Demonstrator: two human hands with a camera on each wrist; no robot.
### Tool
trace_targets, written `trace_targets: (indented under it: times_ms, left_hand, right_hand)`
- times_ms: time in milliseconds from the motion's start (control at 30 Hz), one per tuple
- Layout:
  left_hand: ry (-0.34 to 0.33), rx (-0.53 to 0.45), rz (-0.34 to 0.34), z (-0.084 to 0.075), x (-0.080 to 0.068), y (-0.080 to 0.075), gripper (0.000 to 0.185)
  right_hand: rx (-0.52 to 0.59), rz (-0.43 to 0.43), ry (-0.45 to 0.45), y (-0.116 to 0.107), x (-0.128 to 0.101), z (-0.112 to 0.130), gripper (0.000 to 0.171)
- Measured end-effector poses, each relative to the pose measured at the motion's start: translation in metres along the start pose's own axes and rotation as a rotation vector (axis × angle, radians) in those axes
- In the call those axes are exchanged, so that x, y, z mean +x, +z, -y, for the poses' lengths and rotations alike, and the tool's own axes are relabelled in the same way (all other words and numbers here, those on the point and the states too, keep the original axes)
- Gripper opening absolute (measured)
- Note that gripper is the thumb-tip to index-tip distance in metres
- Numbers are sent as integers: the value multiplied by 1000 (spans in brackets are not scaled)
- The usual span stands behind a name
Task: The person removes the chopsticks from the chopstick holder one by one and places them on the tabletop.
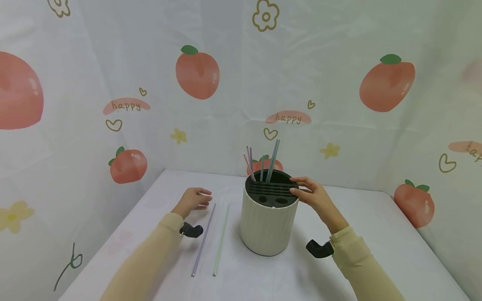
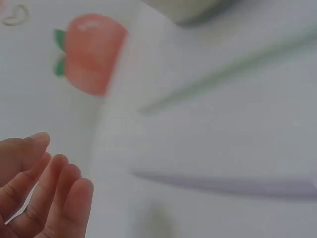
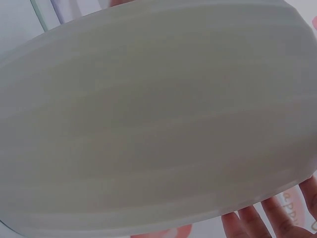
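Holder: cream ribbed cyl., black slotted top, desk centre; straws upright in rear slots.
R hand: fingers relaxed, resting on holder rim, right side.
L hand: released, fingers loose, holding nothing, nr purple straw.
Green straw: flat, just beside purple, left of holder.

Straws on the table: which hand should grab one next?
Probably the left hand. It hovers open right beside the purple straw and green straw lying on the table. The right hand is busy at the rim of the holder, on its far side.
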State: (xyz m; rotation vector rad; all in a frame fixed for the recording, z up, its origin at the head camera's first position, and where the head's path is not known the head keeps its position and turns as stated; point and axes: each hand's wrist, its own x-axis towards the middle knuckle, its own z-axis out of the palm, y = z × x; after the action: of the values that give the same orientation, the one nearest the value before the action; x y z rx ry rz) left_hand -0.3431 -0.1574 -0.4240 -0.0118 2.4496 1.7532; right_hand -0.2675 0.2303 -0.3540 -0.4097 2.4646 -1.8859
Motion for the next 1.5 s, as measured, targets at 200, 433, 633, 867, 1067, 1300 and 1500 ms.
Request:
trace_targets:
  times_ms: [200, 433, 633, 867, 1067, 1300, 1500]
  left_hand:
    - [204, -141, 41, -65, -8, -5, 35]
    - [396, -224, 127, -125, -22, 12, 35]
    - [432, -253, 224, -142, -21, 33, 37]
    - [421, -285, 271, -142, -16, 47, 23]
    - [447, -271, 296, -143, -16, 50, 12]
    - [469, -279, 314, -144, -15, 51, 12]
    - [500, -277, 313, -144, -13, 53, 10]
  right_hand:
    - [-7, -6, -6, -1, 0, 0, 49]
    - [-1, -4, -7, 0, 1, 0, 48]
    - [19, -4, -20, 0, 1, -1, 47]
    - [13, -6, -9, 1, 1, -1, 48]
    - [0, -8, 1, 0, 1, -1, 49]
    - [-4, -8, -5, 0, 0, 0, 48]
    - [-2, -6, -6, 0, 1, -1, 48]
